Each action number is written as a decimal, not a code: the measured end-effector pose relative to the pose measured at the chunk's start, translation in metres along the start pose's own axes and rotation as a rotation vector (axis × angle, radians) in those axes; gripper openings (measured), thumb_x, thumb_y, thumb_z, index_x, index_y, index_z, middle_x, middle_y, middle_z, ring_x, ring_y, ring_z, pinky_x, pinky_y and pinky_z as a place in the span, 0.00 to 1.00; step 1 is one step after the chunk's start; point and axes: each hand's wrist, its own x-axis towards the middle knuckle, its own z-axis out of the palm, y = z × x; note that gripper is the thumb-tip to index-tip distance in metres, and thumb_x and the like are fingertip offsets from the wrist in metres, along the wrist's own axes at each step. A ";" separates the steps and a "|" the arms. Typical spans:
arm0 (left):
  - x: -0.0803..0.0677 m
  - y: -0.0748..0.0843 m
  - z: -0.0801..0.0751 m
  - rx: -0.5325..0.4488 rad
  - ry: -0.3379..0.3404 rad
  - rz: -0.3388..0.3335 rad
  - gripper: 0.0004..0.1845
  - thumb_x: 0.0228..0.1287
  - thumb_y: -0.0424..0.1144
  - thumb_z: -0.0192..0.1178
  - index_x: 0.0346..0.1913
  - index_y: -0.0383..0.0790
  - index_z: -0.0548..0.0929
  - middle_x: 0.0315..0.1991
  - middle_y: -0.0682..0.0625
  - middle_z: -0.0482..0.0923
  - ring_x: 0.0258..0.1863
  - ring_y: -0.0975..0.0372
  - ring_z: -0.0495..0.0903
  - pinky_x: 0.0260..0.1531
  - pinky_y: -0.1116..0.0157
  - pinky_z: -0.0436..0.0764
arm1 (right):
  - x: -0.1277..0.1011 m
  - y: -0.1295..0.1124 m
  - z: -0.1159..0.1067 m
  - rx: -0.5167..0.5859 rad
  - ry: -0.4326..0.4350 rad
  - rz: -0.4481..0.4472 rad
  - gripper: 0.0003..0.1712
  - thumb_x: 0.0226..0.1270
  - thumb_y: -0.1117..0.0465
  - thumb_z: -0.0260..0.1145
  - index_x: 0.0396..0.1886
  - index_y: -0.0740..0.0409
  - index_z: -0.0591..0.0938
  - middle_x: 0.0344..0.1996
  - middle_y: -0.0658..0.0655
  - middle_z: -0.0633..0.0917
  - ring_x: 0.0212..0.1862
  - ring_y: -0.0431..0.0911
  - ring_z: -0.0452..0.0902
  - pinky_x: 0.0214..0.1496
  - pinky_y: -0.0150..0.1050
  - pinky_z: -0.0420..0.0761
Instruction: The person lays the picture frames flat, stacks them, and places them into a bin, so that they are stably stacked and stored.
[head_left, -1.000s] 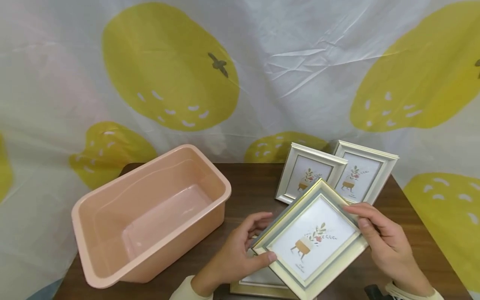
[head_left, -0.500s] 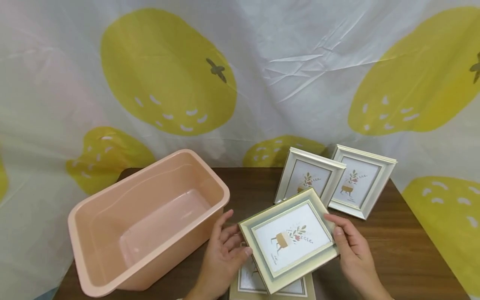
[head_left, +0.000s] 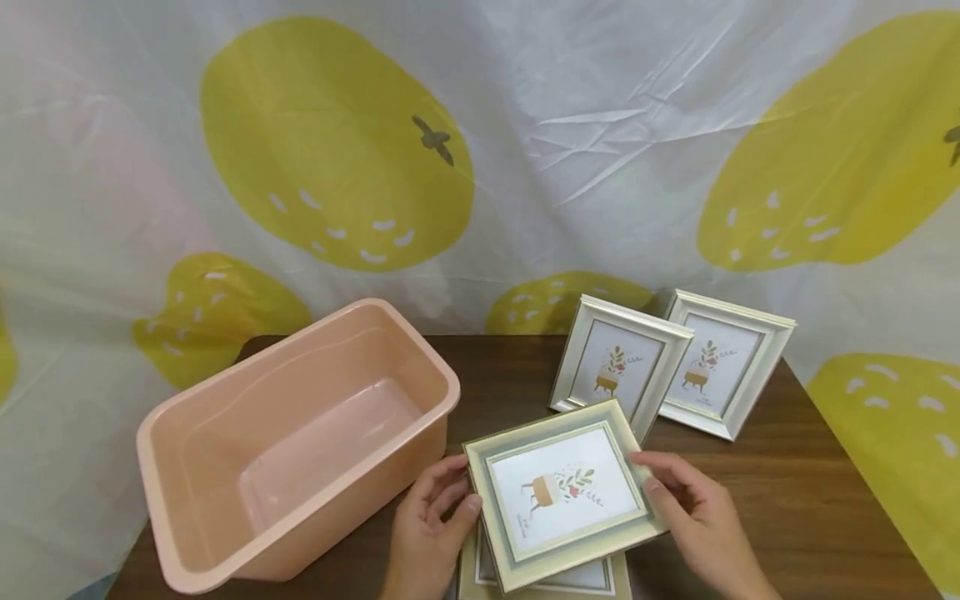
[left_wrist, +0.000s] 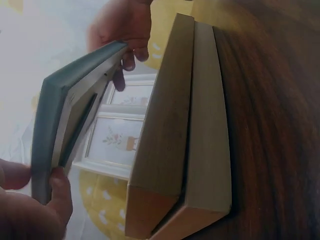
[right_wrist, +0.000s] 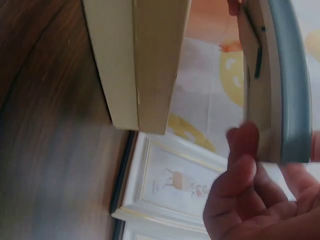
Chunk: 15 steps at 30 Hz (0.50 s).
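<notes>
A cream and grey-blue picture frame (head_left: pixel 566 496) is held face up by both hands, its print of a potted plant lying sideways. My left hand (head_left: pixel 429 533) pinches its left edge, thumb on the front and fingers beneath. On the opposite edge my right hand (head_left: pixel 701 517) grips it the same way. Both wrist views show the held frame's back (left_wrist: pixel 75 120) raised above a stack of two thick frames (left_wrist: pixel 187 115) on the table. In the head view the held frame hides most of that stack (head_left: pixel 618 575).
A pink plastic bin (head_left: pixel 300 442) stands on the left of the dark wooden table (head_left: pixel 787 508). Two pale frames, a nearer one (head_left: pixel 562 367) and a farther one (head_left: pixel 776 333), stand upright at the back right. A lemon-print cloth (head_left: pixel 585 150) hangs behind.
The held picture frame has come left and down over the stack, turning so its print lies sideways. Both hands have moved with it, keeping their hold; the left fingers have closed in on its edge.
</notes>
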 end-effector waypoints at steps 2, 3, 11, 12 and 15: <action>-0.002 0.002 0.000 0.034 0.011 -0.017 0.24 0.71 0.26 0.64 0.68 0.28 0.75 0.67 0.30 0.75 0.58 0.65 0.84 0.55 0.69 0.86 | -0.003 0.001 -0.002 -0.026 -0.034 -0.018 0.20 0.74 0.74 0.64 0.61 0.54 0.85 0.42 0.46 0.92 0.33 0.34 0.84 0.32 0.31 0.83; -0.003 0.003 0.000 0.055 0.015 -0.021 0.24 0.73 0.27 0.64 0.69 0.28 0.75 0.67 0.31 0.75 0.59 0.65 0.83 0.55 0.70 0.86 | -0.004 0.001 -0.003 -0.031 -0.055 -0.028 0.22 0.73 0.74 0.65 0.62 0.53 0.84 0.40 0.47 0.93 0.33 0.34 0.85 0.31 0.31 0.83; -0.007 0.005 -0.009 0.106 -0.039 -0.059 0.27 0.70 0.27 0.66 0.71 0.36 0.77 0.72 0.36 0.74 0.61 0.62 0.80 0.54 0.67 0.87 | -0.011 0.008 -0.014 0.013 -0.227 -0.075 0.29 0.70 0.75 0.68 0.69 0.53 0.78 0.36 0.49 0.94 0.33 0.35 0.87 0.28 0.34 0.83; -0.007 0.004 -0.011 0.104 -0.050 -0.064 0.28 0.69 0.27 0.66 0.71 0.37 0.77 0.73 0.36 0.73 0.61 0.61 0.80 0.53 0.67 0.87 | -0.012 0.009 -0.015 0.021 -0.241 -0.073 0.30 0.70 0.75 0.68 0.69 0.53 0.78 0.35 0.48 0.94 0.33 0.35 0.87 0.28 0.35 0.83; -0.005 0.000 -0.016 0.088 -0.088 -0.071 0.30 0.67 0.26 0.67 0.72 0.35 0.77 0.74 0.35 0.71 0.60 0.61 0.81 0.52 0.65 0.88 | -0.013 0.013 -0.017 0.030 -0.282 -0.093 0.33 0.68 0.73 0.71 0.71 0.54 0.75 0.31 0.44 0.92 0.29 0.33 0.83 0.24 0.34 0.81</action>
